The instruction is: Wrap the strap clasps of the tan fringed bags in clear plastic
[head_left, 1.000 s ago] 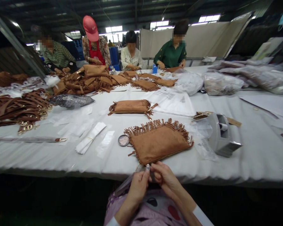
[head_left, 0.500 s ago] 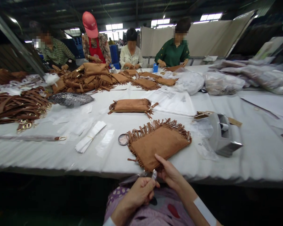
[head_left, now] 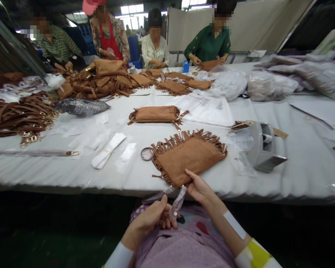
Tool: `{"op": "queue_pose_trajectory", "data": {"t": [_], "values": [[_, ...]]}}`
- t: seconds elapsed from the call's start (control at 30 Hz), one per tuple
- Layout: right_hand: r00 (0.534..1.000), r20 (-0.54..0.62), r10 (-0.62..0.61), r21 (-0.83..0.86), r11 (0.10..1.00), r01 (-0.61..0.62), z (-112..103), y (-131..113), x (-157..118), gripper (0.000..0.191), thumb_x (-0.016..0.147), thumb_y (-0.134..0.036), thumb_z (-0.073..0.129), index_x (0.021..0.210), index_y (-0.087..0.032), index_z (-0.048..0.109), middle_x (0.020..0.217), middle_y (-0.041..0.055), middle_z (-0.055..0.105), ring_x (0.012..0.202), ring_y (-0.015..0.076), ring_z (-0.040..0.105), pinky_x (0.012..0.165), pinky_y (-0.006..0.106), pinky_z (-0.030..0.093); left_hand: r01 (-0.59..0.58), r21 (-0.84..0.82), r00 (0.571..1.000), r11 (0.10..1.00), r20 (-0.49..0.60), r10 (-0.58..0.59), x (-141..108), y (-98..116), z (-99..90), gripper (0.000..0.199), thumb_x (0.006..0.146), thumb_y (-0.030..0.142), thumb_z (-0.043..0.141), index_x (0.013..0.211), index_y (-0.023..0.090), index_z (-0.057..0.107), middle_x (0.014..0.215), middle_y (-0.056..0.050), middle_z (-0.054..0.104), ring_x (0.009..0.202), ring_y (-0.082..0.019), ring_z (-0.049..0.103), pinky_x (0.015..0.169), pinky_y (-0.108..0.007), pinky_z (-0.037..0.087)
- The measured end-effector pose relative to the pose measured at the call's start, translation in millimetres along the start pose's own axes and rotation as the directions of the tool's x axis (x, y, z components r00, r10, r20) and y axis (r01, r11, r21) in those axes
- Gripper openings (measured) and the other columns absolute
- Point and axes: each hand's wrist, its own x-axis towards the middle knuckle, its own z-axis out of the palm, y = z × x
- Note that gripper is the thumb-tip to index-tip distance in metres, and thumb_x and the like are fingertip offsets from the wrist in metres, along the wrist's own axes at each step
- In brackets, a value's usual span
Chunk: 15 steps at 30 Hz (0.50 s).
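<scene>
A brown fringed bag (head_left: 191, 158) lies at the near edge of the table, its fringe pointing away from me. My right hand (head_left: 198, 186) grips the bag's near corner, with the thumb on top and the fingers underneath. Below that corner hangs a strap in clear plastic wrap (head_left: 178, 203). My left hand (head_left: 159, 216) is at the lower end of this wrapped strap, in front of my lap, with fingers curled around or against it. Another brown fringed bag (head_left: 155, 114) rests farther back, its zipper edge facing me.
A grey tape dispenser (head_left: 265, 149) stands to the right, beside plastic bags. Left are a tape roll (head_left: 146, 153), white strips (head_left: 108, 150) and brown straps (head_left: 19, 117). Piled bags (head_left: 100, 80) lie farther back. Several people work across the white table (head_left: 72, 178).
My left hand has moved left and its fingers have loosened, and more of the wrapped strap shows. The view has tilted down. Across the table, the person in green has lifted a brown piece.
</scene>
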Motion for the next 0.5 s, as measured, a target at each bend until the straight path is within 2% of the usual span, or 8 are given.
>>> {"op": "queue_pose_trajectory", "data": {"t": [0.13, 0.2, 0.27, 0.3, 0.33, 0.43, 0.47, 0.5], "values": [[0.998, 0.015, -0.062, -0.007, 0.998, 0.062, 0.8, 2.3, -2.8, 0.024, 0.080, -0.012, 0.061, 0.104, -0.014, 0.062, 0.086, 0.0047, 0.075, 0.075, 0.0185, 0.071, 0.070, 0.031, 0.061, -0.054, 0.232, 0.993, 0.971, -0.090, 0.076, 13.9, -4.9, 10.3, 0.054, 0.076, 0.064, 0.047, 0.065, 0.013, 0.062, 0.052, 0.003, 0.051, 0.044, -0.006, 0.037, 0.045, -0.021, 0.024], [0.995, 0.020, -0.097, 0.002, 0.995, 0.097, 1.9, 3.1, -3.7, 0.027, 0.077, -0.015, 0.066, 0.104, -0.014, 0.063, 0.090, 0.0049, 0.075, 0.080, 0.0193, 0.071, 0.073, 0.032, 0.060, -0.070, 0.379, 0.984, 0.923, -0.124, 0.126, 18.6, -6.8, 14.6, 0.044, 0.075, 0.055, 0.054, 0.058, 0.014, 0.057, 0.050, 0.004, 0.048, 0.045, -0.007, 0.037, 0.046, -0.021, 0.025], [0.991, 0.026, -0.131, 0.007, 0.991, 0.131, 3.0, 3.7, -3.7, 0.031, 0.073, -0.018, 0.071, 0.103, -0.015, 0.064, 0.094, 0.0054, 0.075, 0.085, 0.0207, 0.070, 0.076, 0.032, 0.060, -0.086, 0.507, 0.955, 0.857, -0.203, 0.216, 21.2, -9.8, 16.1, 0.039, 0.076, 0.046, 0.056, 0.054, 0.015, 0.055, 0.050, 0.004, 0.048, 0.049, -0.008, 0.042, 0.049, -0.022, 0.029], [0.988, 0.030, -0.151, 0.005, 0.989, 0.151, 3.3, 4.0, -3.4, 0.034, 0.071, -0.020, 0.074, 0.103, -0.015, 0.064, 0.095, 0.0059, 0.074, 0.087, 0.0216, 0.070, 0.077, 0.033, 0.059, -0.093, 0.565, 0.922, 0.820, -0.263, 0.286, 22.0, -11.9, 15.3, 0.036, 0.077, 0.043, 0.055, 0.054, 0.016, 0.055, 0.053, 0.003, 0.051, 0.052, -0.010, 0.045, 0.052, -0.023, 0.032], [0.984, 0.035, -0.175, 0.002, 0.985, 0.175, 3.3, 4.4, -2.9, 0.038, 0.068, -0.021, 0.076, 0.103, -0.014, 0.064, 0.096, 0.0065, 0.074, 0.089, 0.0225, 0.069, 0.079, 0.033, 0.059, -0.104, 0.617, 0.867, 0.780, -0.328, 0.376, 22.9, -14.3, 13.5, 0.033, 0.079, 0.041, 0.055, 0.057, 0.016, 0.057, 0.057, 0.001, 0.055, 0.057, -0.012, 0.050, 0.056, -0.024, 0.036], [0.967, 0.030, -0.254, 0.003, 0.967, 0.254, 0.9, 5.8, 0.1, 0.048, 0.059, -0.023, 0.081, 0.103, -0.013, 0.064, 0.099, 0.0084, 0.073, 0.094, 0.0253, 0.068, 0.081, 0.035, 0.058, -0.149, 0.725, 0.622, 0.672, -0.460, 0.633, 27.9, -19.4, 2.8, 0.022, 0.080, 0.039, 0.056, 0.076, 0.020, 0.066, 0.079, -0.005, 0.066, 0.079, -0.020, 0.060, 0.074, -0.030, 0.045], [0.963, 0.025, -0.269, 0.004, 0.963, 0.269, -0.3, 5.8, 1.7, 0.051, 0.056, -0.023, 0.082, 0.102, -0.012, 0.064, 0.099, 0.0091, 0.073, 0.094, 0.0263, 0.068, 0.081, 0.035, 0.057, -0.161, 0.738, 0.566, 0.655, -0.475, 0.674, 30.7, -19.4, -1.3, 0.020, 0.078, 0.039, 0.059, 0.085, 0.022, 0.067, 0.086, -0.007, 0.068, 0.086, -0.023, 0.061, 0.081, -0.033, 0.046], [0.960, 0.024, -0.278, 0.002, 0.961, 0.278, -1.5, 5.4, 3.4, 0.052, 0.054, -0.023, 0.082, 0.101, -0.011, 0.064, 0.098, 0.0099, 0.073, 0.094, 0.0275, 0.068, 0.081, 0.036, 0.057, -0.161, 0.744, 0.549, 0.648, -0.478, 0.685, 33.8, -18.4, -4.8, 0.021, 0.077, 0.039, 0.062, 0.090, 0.024, 0.067, 0.093, -0.008, 0.068, 0.093, -0.025, 0.061, 0.085, -0.036, 0.047]]}}
